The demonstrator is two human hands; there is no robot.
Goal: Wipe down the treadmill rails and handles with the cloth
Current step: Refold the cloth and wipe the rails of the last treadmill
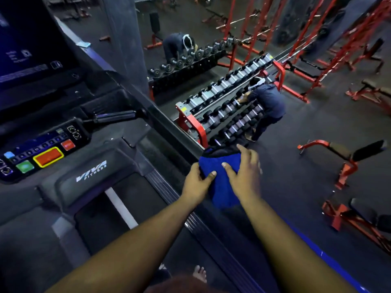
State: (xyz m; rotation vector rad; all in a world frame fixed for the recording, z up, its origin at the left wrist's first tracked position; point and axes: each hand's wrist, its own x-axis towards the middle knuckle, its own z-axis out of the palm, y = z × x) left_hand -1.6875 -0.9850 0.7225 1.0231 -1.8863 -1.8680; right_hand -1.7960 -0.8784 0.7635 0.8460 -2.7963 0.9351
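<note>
At the far left the treadmill's dark screen [25,41] rose above a control console [42,153], which carried a green button [25,166], a large red button with a yellow border [48,156] and a smaller red button [68,144]. Just right of the console a short black handle [115,116] stuck out sideways, and below it the motor cover [93,172] bore the white lettering "VIVA FITNESS". The belt [101,210] ran down from the cover, edged by a ribbed side strip [169,197]. Further right, the long dark side rail [169,125] slanted down across the view, and the blue cloth [220,176] lay draped over it, hanging down past its near side. The left hand [198,182] gripped the cloth's left edge, fingers curled around it and thumb pressed on top of the fabric. The right hand [245,172] lay flat on the cloth with its fingers spread and extended, pressing it against the rail rather than closing around it. Beyond the rail stood a red rack of dumbbells [224,108], with a person in a dark top [268,102] bent over it, and a mirror [190,39] behind showed the same scene reflected. At the far right, red weight benches [347,157] stood on the dark floor [306,127].
</note>
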